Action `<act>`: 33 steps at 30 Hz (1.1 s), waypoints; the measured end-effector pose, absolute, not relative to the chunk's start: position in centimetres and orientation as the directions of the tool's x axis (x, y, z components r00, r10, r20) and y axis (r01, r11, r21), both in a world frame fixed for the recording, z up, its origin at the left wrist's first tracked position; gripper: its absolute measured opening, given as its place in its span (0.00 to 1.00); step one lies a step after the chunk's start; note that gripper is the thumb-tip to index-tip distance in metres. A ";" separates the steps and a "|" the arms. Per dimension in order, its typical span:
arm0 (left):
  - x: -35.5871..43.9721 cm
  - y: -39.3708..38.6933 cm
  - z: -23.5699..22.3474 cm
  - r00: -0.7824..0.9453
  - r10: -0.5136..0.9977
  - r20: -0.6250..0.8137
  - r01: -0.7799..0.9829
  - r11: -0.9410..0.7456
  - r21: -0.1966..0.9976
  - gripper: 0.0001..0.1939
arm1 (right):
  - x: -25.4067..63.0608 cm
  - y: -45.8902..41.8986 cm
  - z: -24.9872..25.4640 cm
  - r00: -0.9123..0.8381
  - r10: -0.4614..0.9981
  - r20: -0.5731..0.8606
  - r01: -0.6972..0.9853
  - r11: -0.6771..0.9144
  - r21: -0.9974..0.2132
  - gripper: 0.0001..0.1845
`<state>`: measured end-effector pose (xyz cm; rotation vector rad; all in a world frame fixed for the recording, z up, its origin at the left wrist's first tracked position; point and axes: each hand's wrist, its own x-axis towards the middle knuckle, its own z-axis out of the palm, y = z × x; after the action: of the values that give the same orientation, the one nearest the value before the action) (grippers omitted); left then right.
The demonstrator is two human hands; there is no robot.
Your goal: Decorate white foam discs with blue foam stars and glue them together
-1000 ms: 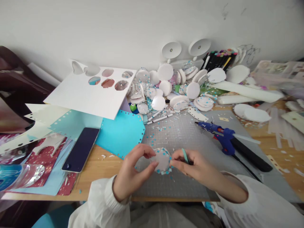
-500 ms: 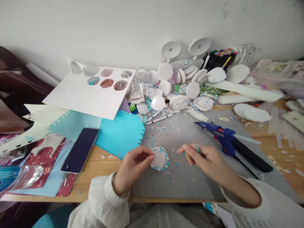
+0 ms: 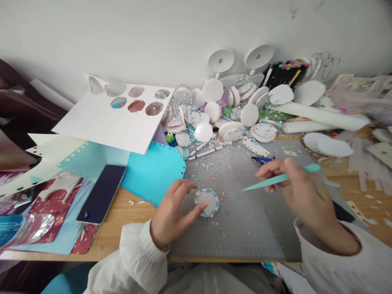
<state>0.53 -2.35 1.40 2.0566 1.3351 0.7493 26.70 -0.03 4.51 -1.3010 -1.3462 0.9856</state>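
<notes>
White disc (image 3: 208, 198) sits partly behind spread left hand (image 3: 174, 210); right hand (image 3: 301, 190), gripping teal stick (image 3: 265, 183), mostly hides glue gun (image 3: 261, 160).

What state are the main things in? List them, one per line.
Mat: littered with scraps
Disc: flat on the mat, rim edged with blue bits
Left hand: open, thumb over the disc
Teal tool: held, tip pointing left
Right hand: closed on the teal tool
Glue gun: mostly hidden, on or off unclear
Phone: face up, screen dark
White sheet: cut through with holes
Blue sheet: holes punched along edge
</notes>
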 end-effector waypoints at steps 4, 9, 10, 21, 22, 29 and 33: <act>1.2 -2.0 1.3 0.455 0.876 0.161 0.627 -0.444 0.640 0.34 | 25.6 0.5 5.3 0.048 0.965 0.257 0.103 0.252 -0.962 0.20; 1.8 -1.6 0.7 0.547 0.832 0.098 0.641 -0.491 0.590 0.26 | 25.5 0.7 6.2 0.073 0.937 0.341 -0.034 0.344 -0.938 0.18; 1.8 -1.6 0.8 0.560 0.823 0.095 0.631 -0.497 0.595 0.26 | 25.6 0.7 6.1 0.062 0.939 0.339 -0.053 0.343 -0.938 0.17; 2.3 -1.6 4.2 0.521 0.815 0.252 0.218 -0.413 0.884 0.30 | 24.5 -1.5 5.7 -0.439 0.875 0.205 -0.043 0.208 -0.977 0.17; 2.6 -1.5 4.5 0.547 0.803 0.238 0.186 -0.394 0.900 0.30 | 24.1 -1.6 6.2 -0.482 0.853 0.201 -0.028 0.214 -0.976 0.17; 2.4 -1.2 4.8 0.575 0.801 0.166 0.164 -0.312 0.936 0.06 | 24.8 -2.0 6.3 -0.539 0.809 0.233 -0.009 0.271 -0.962 0.17; 1.0 -0.7 5.2 0.415 0.871 0.263 0.169 -0.358 0.918 0.03 | 27.1 -1.7 4.7 -0.325 0.895 0.305 -0.009 0.320 -0.947 0.18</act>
<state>1.03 -0.70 5.19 1.7893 0.8997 1.0001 27.08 -1.73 4.67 -0.8216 -1.6135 1.1660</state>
